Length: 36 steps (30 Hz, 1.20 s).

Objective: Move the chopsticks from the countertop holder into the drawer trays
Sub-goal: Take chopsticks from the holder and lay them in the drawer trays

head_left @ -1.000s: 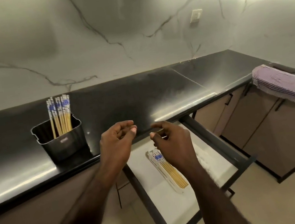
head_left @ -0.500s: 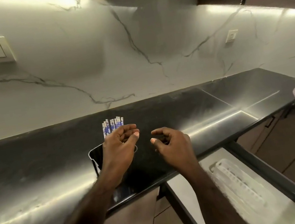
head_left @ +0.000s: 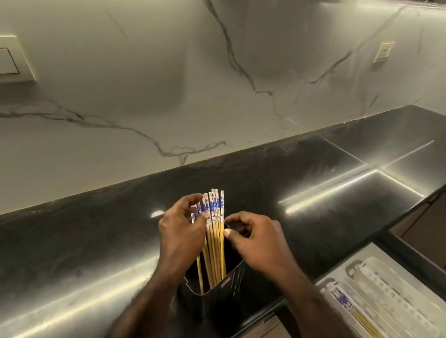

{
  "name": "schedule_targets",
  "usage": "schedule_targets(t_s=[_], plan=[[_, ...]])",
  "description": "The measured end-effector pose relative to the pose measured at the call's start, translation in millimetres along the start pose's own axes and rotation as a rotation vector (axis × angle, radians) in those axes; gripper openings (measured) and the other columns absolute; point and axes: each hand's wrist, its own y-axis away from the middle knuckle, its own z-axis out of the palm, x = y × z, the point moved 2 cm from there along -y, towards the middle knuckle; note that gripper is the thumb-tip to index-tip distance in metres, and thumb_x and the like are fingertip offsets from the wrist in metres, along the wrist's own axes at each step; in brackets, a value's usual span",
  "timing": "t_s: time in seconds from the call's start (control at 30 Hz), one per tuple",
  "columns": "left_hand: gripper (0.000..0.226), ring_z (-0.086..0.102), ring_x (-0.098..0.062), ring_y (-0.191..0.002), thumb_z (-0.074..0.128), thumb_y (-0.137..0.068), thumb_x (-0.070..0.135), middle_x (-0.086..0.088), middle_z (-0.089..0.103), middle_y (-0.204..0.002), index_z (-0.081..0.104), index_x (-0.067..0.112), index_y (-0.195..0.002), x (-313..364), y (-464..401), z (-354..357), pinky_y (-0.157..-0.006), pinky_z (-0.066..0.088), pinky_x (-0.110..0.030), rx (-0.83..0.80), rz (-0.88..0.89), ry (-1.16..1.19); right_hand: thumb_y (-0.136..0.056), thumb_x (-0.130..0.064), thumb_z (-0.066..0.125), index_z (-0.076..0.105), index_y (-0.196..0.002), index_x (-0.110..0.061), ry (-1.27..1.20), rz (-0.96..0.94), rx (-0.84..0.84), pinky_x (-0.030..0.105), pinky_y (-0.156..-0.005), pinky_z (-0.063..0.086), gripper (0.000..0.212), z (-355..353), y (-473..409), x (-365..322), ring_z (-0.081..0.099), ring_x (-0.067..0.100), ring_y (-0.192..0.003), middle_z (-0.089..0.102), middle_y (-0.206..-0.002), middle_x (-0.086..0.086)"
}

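Both hands close in on the chopsticks (head_left: 216, 229) standing upright in the black holder (head_left: 229, 281) on the dark countertop (head_left: 82, 251). Curled around the bundle's left side near the blue-patterned tops, the left hand (head_left: 181, 234) has its fingers pressed against the sticks, seemingly fanning them to single a few out. From the other side the right hand (head_left: 257, 241) pinches in, thumb tip touching the shafts lower down; whether it has actually clamped a stick is hard to tell, since the fingers hide the contact. Gripping high and low like this would steady the loose bundle for a clean lift. Down at lower right, the open drawer (head_left: 427, 267) shows white trays (head_left: 383, 289), one already holding a few chopsticks.
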Motion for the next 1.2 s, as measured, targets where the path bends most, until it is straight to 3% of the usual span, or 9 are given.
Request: schedule_targets(t_s=[0.27,0.33,0.4,0.47,0.63,0.8,1.0,1.2], plan=[[0.058,0.048,-0.009,-0.126,0.068,-0.085,0.005,0.002,0.054,-0.139,0.052,0.023,-0.138,-30.3,-31.9,5.7,-0.105,0.045,-0.033,-0.037,-0.008,-0.17,-0.089,-0.029,0.068,0.067,-0.117,-0.032,0.023,0.028,-0.072,0.007,-0.067,0.049,0.028,21.6,-26.1,7.4,0.064,-0.01,-0.079,0.069,-0.09,-0.018],[0.06,0.052,-0.007,-0.122,0.069,-0.085,0.007,0.002,0.056,-0.136,0.051,0.025,-0.139,-36.8,-36.1,7.5,-0.101,0.047,-0.028,-0.063,-0.01,-0.181,-0.089,-0.029,0.068,0.067,-0.117,-0.032,0.021,0.039,-0.09,0.009,-0.068,0.05,0.029,25.6,-30.8,10.0,0.064,-0.008,-0.079,0.07,-0.092,-0.016],[0.06,0.057,0.007,-0.105,0.07,-0.085,0.009,0.006,0.062,-0.128,0.05,0.026,-0.14,-42.3,-37.3,10.4,-0.084,0.045,-0.006,-0.103,-0.019,-0.157,-0.088,-0.029,0.068,0.067,-0.116,-0.032,0.022,0.046,-0.107,0.01,-0.067,0.05,0.028,29.5,-34.5,13.0,0.065,-0.008,-0.079,0.07,-0.091,-0.016],[0.06,0.059,0.015,-0.092,0.07,-0.085,0.007,0.008,0.068,-0.117,0.051,0.026,-0.139,-46.6,-37.5,13.9,-0.071,0.043,0.003,-0.135,-0.022,-0.132,-0.088,-0.029,0.069,0.067,-0.115,-0.033,0.025,0.047,-0.111,0.008,-0.064,0.049,0.027,33.4,-36.5,15.4,0.064,-0.009,-0.079,0.07,-0.09,-0.017],[0.055,0.066,0.01,-0.086,0.07,-0.083,0.003,0.018,0.069,-0.099,0.058,0.025,-0.132,-52.0,-36.7,19.0,-0.073,0.05,-0.004,-0.117,-0.019,-0.052,-0.088,-0.028,0.069,0.068,-0.114,-0.033,0.016,0.077,-0.12,0.008,-0.059,0.048,0.026,40.8,-36.1,22.2,0.064,-0.011,-0.075,0.071,-0.087,-0.017],[0.049,0.067,0.012,-0.078,0.073,-0.08,0.0,0.019,0.068,-0.086,0.064,0.02,-0.123,-54.0,-38.6,21.3,-0.064,0.05,-0.004,-0.062,-0.001,-0.008,-0.088,-0.03,0.068,0.067,-0.113,-0.035,0.015,0.098,-0.128,0.013,-0.064,0.052,0.025,42.8,-34.9,25.1,0.066,-0.006,-0.077,0.07,-0.089,-0.016],[0.048,0.068,0.007,-0.075,0.074,-0.08,-0.001,0.014,0.069,-0.083,0.065,0.019,-0.123,-54.3,-42.1,22.2,-0.062,0.053,-0.008,-0.084,0.012,-0.019,-0.088,-0.03,0.068,0.068,-0.111,-0.034,0.019,0.107,-0.108,0.013,-0.066,0.053,0.024,43.5,-33.8,24.6,0.066,-0.007,-0.078,0.07,-0.089,-0.017],[0.052,0.065,0.012,-0.068,0.071,-0.082,-0.003,0.02,0.066,-0.079,0.063,0.019,-0.128,-52.5,-37.9,13.2,-0.057,0.049,-0.005,-0.052,0.02,-0.012,-0.087,-0.031,0.069,0.069,-0.112,-0.032,0.026,0.104,-0.077,0.015,-0.078,0.054,0.025,46.0,-31.3,20.4,0.065,-0.005,-0.086,0.072,-0.096,-0.014]])
